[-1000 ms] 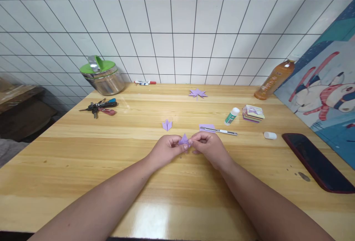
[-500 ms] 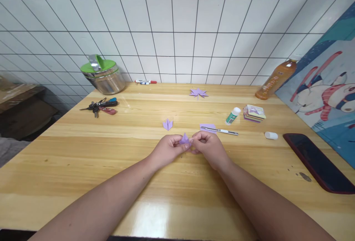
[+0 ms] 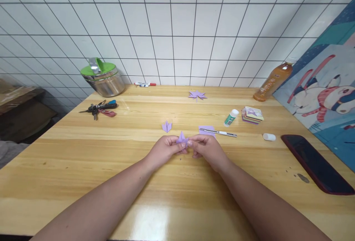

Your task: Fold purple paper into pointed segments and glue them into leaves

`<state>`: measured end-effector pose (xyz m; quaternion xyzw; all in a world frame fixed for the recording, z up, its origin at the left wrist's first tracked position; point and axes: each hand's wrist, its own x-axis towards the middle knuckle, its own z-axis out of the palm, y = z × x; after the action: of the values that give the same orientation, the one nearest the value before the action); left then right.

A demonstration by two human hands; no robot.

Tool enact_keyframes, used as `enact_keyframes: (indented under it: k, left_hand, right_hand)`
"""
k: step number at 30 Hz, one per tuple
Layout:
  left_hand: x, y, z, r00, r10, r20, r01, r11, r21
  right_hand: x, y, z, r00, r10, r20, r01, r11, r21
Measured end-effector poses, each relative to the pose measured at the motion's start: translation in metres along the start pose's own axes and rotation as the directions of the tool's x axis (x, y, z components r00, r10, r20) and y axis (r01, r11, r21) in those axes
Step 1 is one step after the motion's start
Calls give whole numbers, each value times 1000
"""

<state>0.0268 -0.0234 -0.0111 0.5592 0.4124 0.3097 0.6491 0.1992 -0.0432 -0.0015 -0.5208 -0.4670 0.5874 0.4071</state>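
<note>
Squarely between the two hands sat the small folded piece of lilac paper, pinched from both sides just above the pale wooden bench. The left hand closed its grip on the paper's left edge with thumb and forefinger, and the right hand closed its grip on the right edge in the same way, so that the fingertips of the two hands nearly met beneath the fold. A pointed tip of the paper stood up and away from the person, above the knuckles; the rest of the piece was hidden behind the fingers, so its long axis could not be told for sure. Neither hand was nearer than the other: each had hold of it.

Beyond the hands, just beside the left one, lay a second small lilac folded piece flat on the bench. Just past the right hand lay a lilac paper scrap with a slim silver craft knife resting across it, and farther right stood a white glue stick with a green label, tilted on its side. A finished lilac paper leaf lay well apart, near the tiled wall.
</note>
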Motion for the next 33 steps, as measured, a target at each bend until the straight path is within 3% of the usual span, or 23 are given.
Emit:
enact_keyframes:
  k: [5, 8, 12, 14, 19, 23, 26, 29, 33]
  left_hand:
    - [0, -1, 3, 998, 56, 14, -57, 993, 103]
    - [0, 1, 4, 1000, 27, -4, -27, 996, 83]
    - [0, 1, 3, 1000, 10, 6, -11, 998, 57]
    - [-1, 1, 4, 1000, 19, 18, -21, 992, 127]
    - [-4, 2, 7, 1000, 14, 6, -15, 946, 325]
    - [-4, 0, 7, 999, 32, -10, -26, 928, 373]
    - [-4, 0, 7, 999, 46, -1, -43, 925, 378]
    - [-5, -1, 8, 998, 54, 17, -56, 913, 404]
    - [-6, -3, 7, 997, 55, 46, -70, 890, 451]
  right_hand:
    - [1, -1, 5, 998, -32, -62, 31, 999, -6]
    - [0, -1, 7, 995, -56, -79, 57, 998, 14]
    - [-2, -2, 8, 999, -45, 27, 44, 999, 21]
    - [-2, -1, 8, 993, -82, 84, 85, 995, -41]
    - [0, 2, 10, 964, -265, 7, 255, 918, -304]
    - [-3, 1, 11, 961, -267, 78, 278, 908, -315]
    - [-4, 1, 11, 953, -302, 29, 293, 892, -345]
    - [-1, 3, 10, 963, -270, -16, 246, 898, -364]
    - [2, 4, 8, 987, -162, -13, 158, 973, -170]
